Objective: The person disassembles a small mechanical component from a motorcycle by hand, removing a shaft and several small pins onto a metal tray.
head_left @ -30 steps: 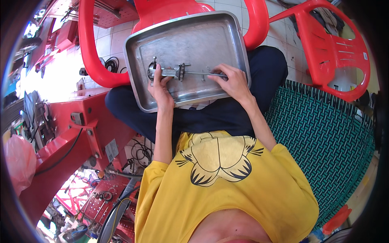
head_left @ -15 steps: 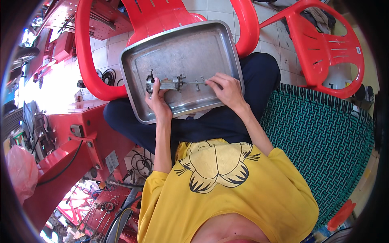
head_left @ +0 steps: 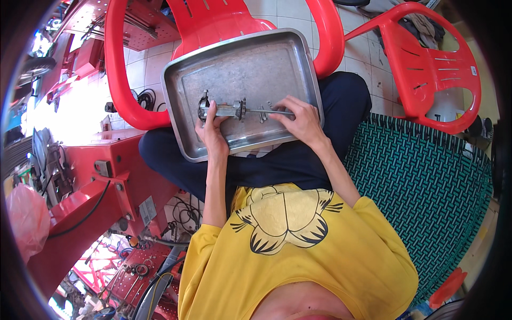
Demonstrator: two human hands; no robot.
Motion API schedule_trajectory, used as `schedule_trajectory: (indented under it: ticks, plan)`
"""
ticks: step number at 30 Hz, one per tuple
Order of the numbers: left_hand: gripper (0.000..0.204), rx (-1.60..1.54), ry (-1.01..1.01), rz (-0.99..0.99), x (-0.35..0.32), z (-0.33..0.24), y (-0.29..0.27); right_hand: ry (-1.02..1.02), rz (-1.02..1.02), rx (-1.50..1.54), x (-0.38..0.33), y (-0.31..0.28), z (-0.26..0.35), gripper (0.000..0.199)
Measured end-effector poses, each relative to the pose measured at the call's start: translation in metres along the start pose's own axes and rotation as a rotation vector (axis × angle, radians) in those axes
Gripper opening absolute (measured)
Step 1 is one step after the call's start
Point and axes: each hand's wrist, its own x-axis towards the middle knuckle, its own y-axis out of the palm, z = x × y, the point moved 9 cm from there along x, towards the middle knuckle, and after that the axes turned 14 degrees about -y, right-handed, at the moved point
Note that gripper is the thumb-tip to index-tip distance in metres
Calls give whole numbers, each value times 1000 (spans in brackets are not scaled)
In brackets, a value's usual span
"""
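My left hand [head_left: 214, 137] is closed around a grey metal cylindrical part [head_left: 228, 110], its thumb lying over the top. The part lies sideways, with a dark ring and upright bolt at its left end and a flange at its right. My right hand [head_left: 302, 120] pinches a thin metal rod [head_left: 257, 110] that runs level to the flange. Whether the rod's tip enters the flange is too small to tell. Several small screws [head_left: 263, 115] lie in the metal tray [head_left: 245, 58] beneath the rod, close to my right fingertips.
The tray rests over my crossed legs, against a red plastic chair [head_left: 118, 69]. Another red chair [head_left: 421, 74] stands at the far right. A green woven seat [head_left: 416, 192] is at my right. Red metal equipment [head_left: 80, 165] with cables fills the left side.
My right fingers have changed their grip, and the rod's end now shows past them. The left hand keeps hold of the metal part. The whole view has shifted slightly.
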Motion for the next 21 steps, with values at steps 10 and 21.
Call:
schedule_trajectory:
  ticks: [10,21]
  plan:
    - [33,-4,-7,15,1,2,1,21,38,-1,0,0,0,27]
    - [35,5,48,40,-6,-2,3,-65,-18,-53,-1,-2,3,22]
